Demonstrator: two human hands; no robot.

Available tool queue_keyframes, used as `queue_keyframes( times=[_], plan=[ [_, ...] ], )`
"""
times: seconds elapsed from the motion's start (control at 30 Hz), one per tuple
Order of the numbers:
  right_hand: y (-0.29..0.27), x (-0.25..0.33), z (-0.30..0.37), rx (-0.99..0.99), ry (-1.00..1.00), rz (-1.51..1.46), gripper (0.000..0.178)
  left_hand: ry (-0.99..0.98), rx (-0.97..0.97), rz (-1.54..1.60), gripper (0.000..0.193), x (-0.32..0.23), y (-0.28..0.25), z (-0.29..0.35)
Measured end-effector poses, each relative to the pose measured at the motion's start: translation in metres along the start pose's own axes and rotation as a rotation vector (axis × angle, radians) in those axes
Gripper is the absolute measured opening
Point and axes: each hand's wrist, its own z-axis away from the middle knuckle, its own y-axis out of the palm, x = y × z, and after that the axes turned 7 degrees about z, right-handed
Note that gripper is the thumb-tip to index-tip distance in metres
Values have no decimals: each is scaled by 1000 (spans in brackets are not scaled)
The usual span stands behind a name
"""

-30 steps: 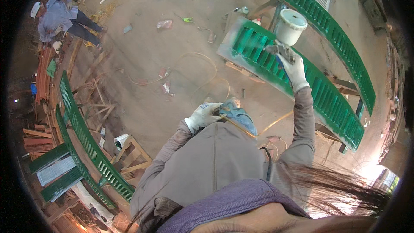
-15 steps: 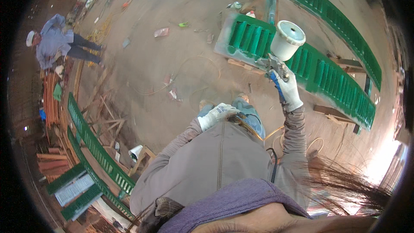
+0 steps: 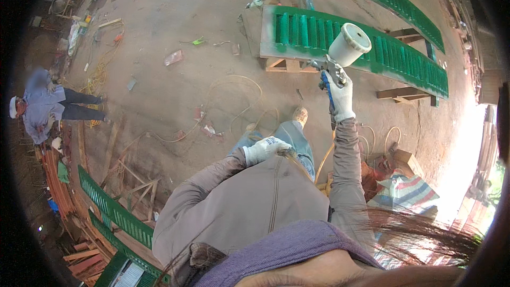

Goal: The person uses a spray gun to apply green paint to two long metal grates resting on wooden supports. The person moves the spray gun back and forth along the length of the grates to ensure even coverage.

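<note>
My right hand (image 3: 342, 98), in a white and blue work glove, is wrapped round the handle of a spray gun (image 3: 332, 69). A white paint cup (image 3: 345, 48) sits tilted on top of the gun. Beyond it lies a green louvered panel (image 3: 409, 58) on wooden supports, pale along its left end and near edge. At my waist, my gloved left hand (image 3: 263, 150) is closed round a yellowish air hose (image 3: 324, 159), which runs up to the gun; its fingertips are partly hidden. The gun's nozzle points left, near the panel's close edge.
A second green louvered panel (image 3: 393, 1) lies farther back. More green panels (image 3: 117, 210) stand at the lower left. A person (image 3: 45, 104) in blue stands at far left. Hose loops (image 3: 241, 80) and litter (image 3: 173, 57) lie on the floor. A striped sack (image 3: 401, 194) is at right.
The view has shifted, so the panels and floor sit higher or further left in it. My feet are farther apart. My right hand with the spray gun sits slightly further left; both grips stay.
</note>
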Motion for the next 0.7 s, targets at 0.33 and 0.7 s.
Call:
queue_keyframes(
  times=[0.33,0.7],
  plan=[
    [-52,-4,25,-398,-296,264,38,-120,-25,-43,39,-11,-18,-15],
    [9,99,-21,364,-238,587,39,-11,-189,-223,39,-6,-19,3]
  ],
)
